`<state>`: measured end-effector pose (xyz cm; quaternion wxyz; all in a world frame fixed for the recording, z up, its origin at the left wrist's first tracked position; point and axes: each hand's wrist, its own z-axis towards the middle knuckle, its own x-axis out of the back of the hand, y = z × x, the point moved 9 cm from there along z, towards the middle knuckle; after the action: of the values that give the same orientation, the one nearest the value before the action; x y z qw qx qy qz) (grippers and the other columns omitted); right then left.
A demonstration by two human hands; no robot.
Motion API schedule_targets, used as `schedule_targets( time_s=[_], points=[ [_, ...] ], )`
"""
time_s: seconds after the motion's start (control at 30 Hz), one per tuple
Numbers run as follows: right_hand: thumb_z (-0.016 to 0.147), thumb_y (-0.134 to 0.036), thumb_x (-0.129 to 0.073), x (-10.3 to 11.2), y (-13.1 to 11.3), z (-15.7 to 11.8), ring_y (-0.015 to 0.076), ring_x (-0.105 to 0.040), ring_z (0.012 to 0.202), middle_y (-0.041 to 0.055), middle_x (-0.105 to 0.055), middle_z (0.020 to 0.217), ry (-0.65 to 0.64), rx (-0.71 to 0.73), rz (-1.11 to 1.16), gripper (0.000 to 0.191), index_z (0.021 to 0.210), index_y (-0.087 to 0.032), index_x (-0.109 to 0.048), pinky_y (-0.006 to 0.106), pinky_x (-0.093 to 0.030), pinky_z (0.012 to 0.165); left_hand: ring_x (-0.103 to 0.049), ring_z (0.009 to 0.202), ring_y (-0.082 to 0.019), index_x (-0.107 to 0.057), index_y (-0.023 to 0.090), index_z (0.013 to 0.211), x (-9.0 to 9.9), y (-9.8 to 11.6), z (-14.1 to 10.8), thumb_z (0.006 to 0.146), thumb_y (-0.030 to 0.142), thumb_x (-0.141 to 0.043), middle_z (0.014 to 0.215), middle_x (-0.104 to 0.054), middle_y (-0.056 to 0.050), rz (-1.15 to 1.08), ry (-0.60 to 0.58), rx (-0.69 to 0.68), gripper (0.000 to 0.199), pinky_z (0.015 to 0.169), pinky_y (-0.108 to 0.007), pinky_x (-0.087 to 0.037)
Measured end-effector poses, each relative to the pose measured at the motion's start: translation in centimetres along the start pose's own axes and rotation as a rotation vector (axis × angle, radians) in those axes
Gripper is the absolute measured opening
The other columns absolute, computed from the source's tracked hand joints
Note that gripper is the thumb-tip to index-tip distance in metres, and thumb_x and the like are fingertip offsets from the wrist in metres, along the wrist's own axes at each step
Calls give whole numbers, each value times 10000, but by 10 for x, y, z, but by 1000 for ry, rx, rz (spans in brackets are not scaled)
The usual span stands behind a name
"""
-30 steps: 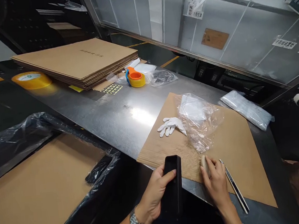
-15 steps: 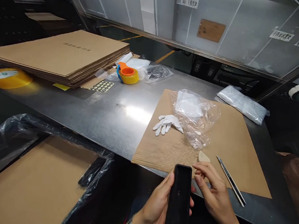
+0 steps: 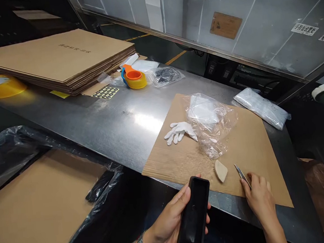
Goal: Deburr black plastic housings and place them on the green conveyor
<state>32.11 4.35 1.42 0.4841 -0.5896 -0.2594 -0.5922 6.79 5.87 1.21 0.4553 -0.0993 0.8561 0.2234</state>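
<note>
My left hand is closed around a long black hollow part, like an open-topped tray with rounded corners, tilted in front of the table edge. At the right, my right hand has its thumb and fingers round a slim craft knife. The knife's tip end lies on the cardboard sheet; the rest is hidden under my hand. Between the two hands a small beige wedge-shaped pad rests on the cardboard. Farther back are a white glove and a crumpled clear plastic bag.
A stack of flat cardboard stands on the metal table at the back left. Near it are a tape dispenser, a sticker sheet and a yellow tape roll. A plastic-lined box sits at the lower left.
My right hand has moved away from the black part, rightwards to the craft knife, and closed round it. The beige pad now shows fully. My left hand still holds the black part.
</note>
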Motion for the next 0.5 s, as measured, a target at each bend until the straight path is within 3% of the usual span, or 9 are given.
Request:
schedule_targets(
  time_s=[0.1, 0.27, 0.4, 0.5],
  points=[
    [833, -634, -231, -11, 14, -3, 326, -515, 796, 160, -574, 801, -44, 3, 33, 565, 816, -167, -548, 507, -432, 738, -658, 698, -187, -121, 260, 1410, -2, 0, 0, 912, 396, -407, 862, -648, -94, -10, -17, -2, 591, 619, -311, -514],
    [839, -586, -278, -10, 10, -12, 321, -555, 814, 157, -574, 838, -42, -69, 105, 446, 831, -187, -477, 474, -454, 705, -659, 669, -194, -226, 247, 1385, 1, 3, 1, 888, 445, -433, 833, -654, -78, -19, 17, -28, 574, 593, -301, -516],
    [888, -484, -341, -2, -27, -33, 221, -613, 840, 93, -619, 902, -163, -64, 339, 363, 1063, -191, -465, 316, -494, 681, -628, 578, -150, -538, 107, 1139, 12, 11, 4, 851, 520, -455, 765, -644, -77, -63, 105, -61, 511, 553, -249, -502],
    [879, -489, -412, 2, -77, -62, 183, -614, 813, 49, -628, 837, -395, -84, 674, 364, 1086, -203, -501, 235, -472, 629, -620, 603, -140, -606, 100, 1013, 18, 24, 8, 852, 534, -439, 760, -637, -68, -131, 140, -158, 492, 581, -246, -511]
  ],
)
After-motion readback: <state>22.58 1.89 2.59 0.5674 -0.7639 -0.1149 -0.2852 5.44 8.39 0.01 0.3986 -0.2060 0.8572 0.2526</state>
